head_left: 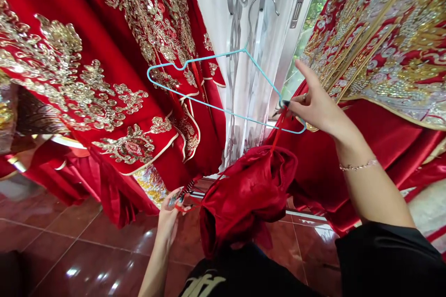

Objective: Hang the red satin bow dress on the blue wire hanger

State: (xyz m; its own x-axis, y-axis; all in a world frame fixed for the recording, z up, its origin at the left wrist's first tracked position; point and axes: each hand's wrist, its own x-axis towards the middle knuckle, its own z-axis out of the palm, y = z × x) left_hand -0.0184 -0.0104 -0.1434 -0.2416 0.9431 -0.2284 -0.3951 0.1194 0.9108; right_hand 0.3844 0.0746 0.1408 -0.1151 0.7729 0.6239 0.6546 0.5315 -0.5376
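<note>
My right hand [310,104] pinches a red strap [278,131] against the corner of the blue hanger [226,111], so the bunched red garment [247,195] hangs just beneath. My left hand [170,218] grips the other strap [190,207] low, out to the side.

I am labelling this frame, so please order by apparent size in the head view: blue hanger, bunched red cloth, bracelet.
1. blue hanger: widest outline, though only thin wire.
2. bunched red cloth: fills more area and hangs nearer the camera, so ranks 1 and 2 are unsure.
3. bracelet: clearly smallest.
</note>
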